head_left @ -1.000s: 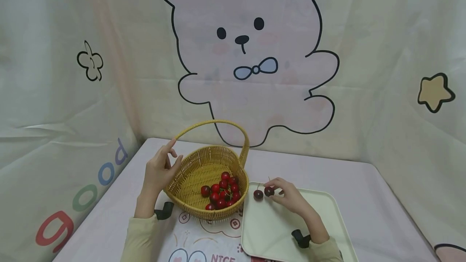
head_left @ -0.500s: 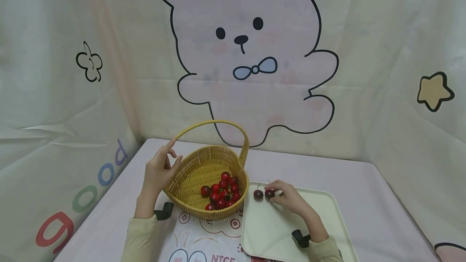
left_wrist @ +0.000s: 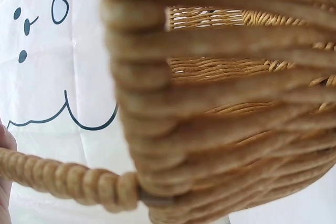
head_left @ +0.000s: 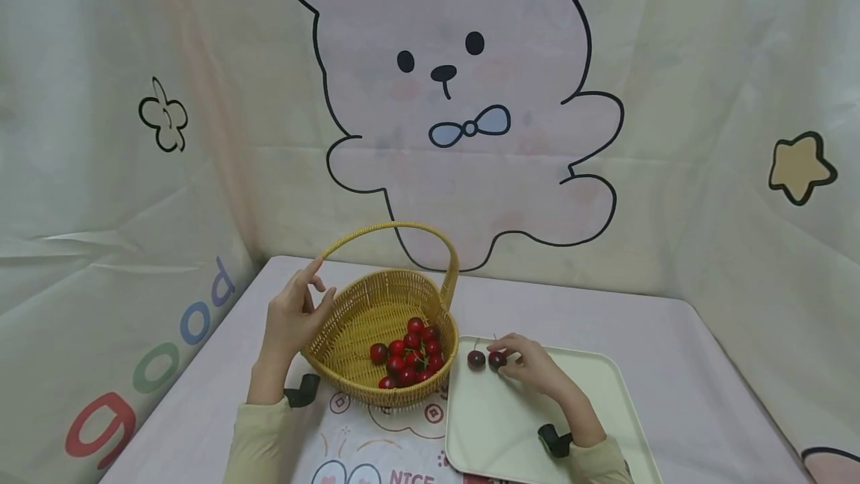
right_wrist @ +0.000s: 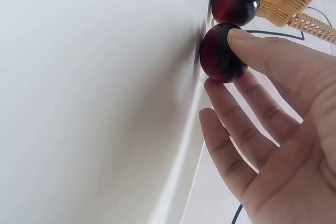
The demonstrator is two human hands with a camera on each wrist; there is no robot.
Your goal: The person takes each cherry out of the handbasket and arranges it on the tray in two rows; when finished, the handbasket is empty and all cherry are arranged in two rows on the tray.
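Tray (head_left: pixel 510 424): pale, lower right. Right hand (head_left: pixel 535 370): thumb and fingers pinching one cherry (head_left: pixel 496 360), dark, round, stem axis toward 12 o'clock; place, tray's 11 o'clock. Second cherry (head_left: pixel 475 360): just beside, at 9 o'clock, stem likewise toward 12. Basket (head_left: pixel 346 327): woven, at tray's 10 o'clock; cherry heap (head_left: pixel 411 358) inside, at 4 o'clock. Left hand (head_left: pixel 292 317): basket's 10 o'clock, thumb and index finger wide apart, index fingertip at the arched handle (head_left: pixel 410 225).

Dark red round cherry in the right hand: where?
Head view, below and right of centre: the cherry is pinched by the right hand near the far-left corner of the pale green rectangular tray, just right of another dark red cherry.
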